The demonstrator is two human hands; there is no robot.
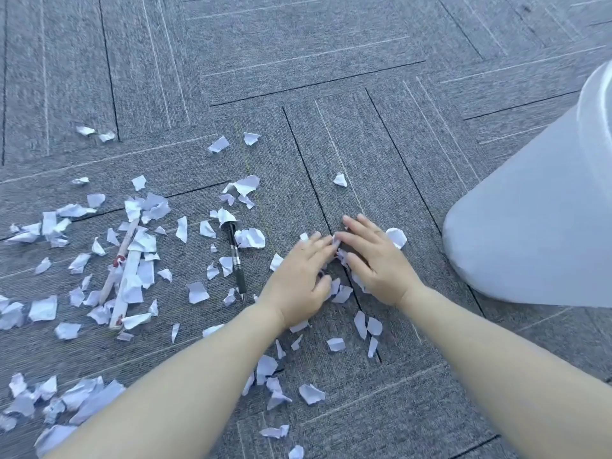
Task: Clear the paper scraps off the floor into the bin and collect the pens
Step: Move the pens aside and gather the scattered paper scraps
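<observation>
White paper scraps (139, 260) lie strewn over the grey carpet (298, 54), thickest toward the left and near edge, thinner toward the bin (536, 226), which stands on the right, just beyond the hands. Both hands are down on the floor side by side, fingertips meeting: the left hand (299, 279) and the right hand (374, 260) lie palm down with fingers fairly straight and slightly spread, cupping a small cluster of scraps between and under them rather than clenching anything. The right hand is the nearer to the bin, so the gathered handful would likely travel rightward and up over the rim, which is out of frame. A black pen (236, 258) lies just left of the left hand, its long axis running roughly away from the person, tip toward the near side; that hand is the closer one for it. Farther left, a pale pen (121, 256) and what looks like another pale stick-like piece sit half buried under scraps, so paper would probably need brushing aside before they can be lifted cleanly.
</observation>
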